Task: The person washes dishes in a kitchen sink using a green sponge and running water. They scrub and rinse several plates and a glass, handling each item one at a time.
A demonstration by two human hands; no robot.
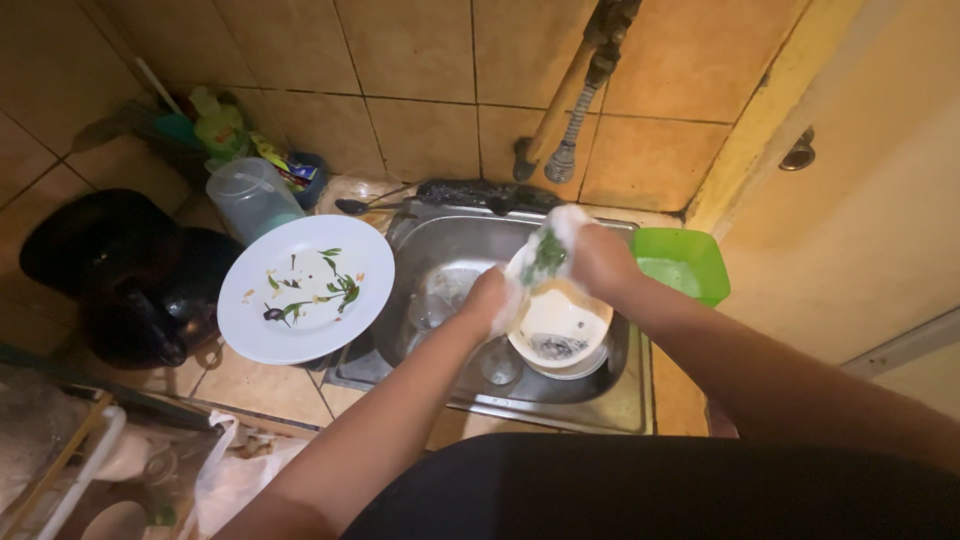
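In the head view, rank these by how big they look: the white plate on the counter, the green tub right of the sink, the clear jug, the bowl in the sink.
1. White plate, plainly largest.
2. Bowl and green tub: look alike, no ranking; a hand hides part of the bowl.
3. Clear jug: slightly smaller, though farther from the camera, so unsure.

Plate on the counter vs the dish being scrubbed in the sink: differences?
The white plate lies flat beside the sink, untouched; the soapy dish is held tilted between left hand and right hand. The plate carries dry green scraps; the dish is foam-covered. Both look white and round.
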